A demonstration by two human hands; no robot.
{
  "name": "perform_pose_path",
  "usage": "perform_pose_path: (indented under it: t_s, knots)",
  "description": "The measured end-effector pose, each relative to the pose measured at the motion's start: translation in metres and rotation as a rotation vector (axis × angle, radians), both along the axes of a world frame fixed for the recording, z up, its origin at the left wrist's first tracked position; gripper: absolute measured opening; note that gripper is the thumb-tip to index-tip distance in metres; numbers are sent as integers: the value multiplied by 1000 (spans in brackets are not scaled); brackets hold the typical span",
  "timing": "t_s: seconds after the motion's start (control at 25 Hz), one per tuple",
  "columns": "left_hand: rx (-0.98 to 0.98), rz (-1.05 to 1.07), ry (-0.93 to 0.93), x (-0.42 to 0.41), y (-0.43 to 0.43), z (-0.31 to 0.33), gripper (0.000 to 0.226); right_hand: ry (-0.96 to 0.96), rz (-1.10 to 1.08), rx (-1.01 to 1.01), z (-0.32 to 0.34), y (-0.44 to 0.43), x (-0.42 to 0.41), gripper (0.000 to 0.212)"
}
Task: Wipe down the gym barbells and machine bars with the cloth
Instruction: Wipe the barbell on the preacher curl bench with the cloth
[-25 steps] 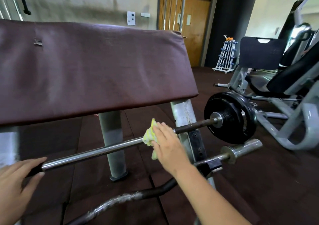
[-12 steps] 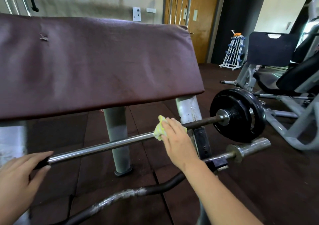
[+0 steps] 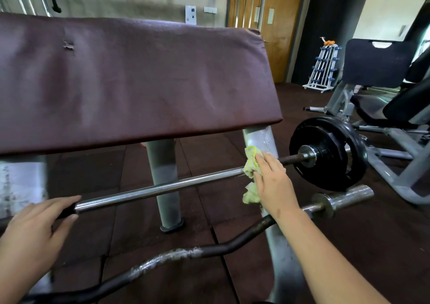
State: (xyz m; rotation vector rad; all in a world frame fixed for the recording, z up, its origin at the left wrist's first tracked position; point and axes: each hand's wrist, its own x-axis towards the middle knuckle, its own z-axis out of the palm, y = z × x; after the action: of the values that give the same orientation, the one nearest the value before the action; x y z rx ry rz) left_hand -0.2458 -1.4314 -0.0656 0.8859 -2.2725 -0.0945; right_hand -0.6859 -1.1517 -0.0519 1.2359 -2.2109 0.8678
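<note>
A chrome straight barbell [image 3: 162,187] runs from lower left to a black weight plate [image 3: 330,154] at the right. My right hand [image 3: 272,180] holds a yellow-green cloth [image 3: 251,164] wrapped round the bar, close to the plate. My left hand [image 3: 35,231] grips the bar's dark left part at the lower left. A curved, worn dark bar [image 3: 162,261] lies below and nearer to me, its chrome sleeve [image 3: 344,199] sticking out to the right.
A maroon slanted arm pad [image 3: 130,80] on grey posts [image 3: 162,182] overhangs the barbell. Grey machines with black pads [image 3: 381,63] stand at the right. A white dumbbell rack [image 3: 323,68] and a wooden door [image 3: 281,21] are behind. Dark rubber tiles cover the floor.
My right hand has slid the cloth rightward along the barbell toward the weight plate. My left hand keeps its hold on the bar's left part.
</note>
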Motion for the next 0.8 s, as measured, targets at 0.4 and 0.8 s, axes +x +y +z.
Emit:
perform_pose_path:
  t_s: [0.4, 0.8]
  knots:
    - [-79, 58, -101, -9, 25, 23, 30, 135, 343, -5, -2, -74, 116, 49]
    - [-45, 64, -76, -10, 23, 21, 31, 48, 166, 75, 13, -53, 75, 53]
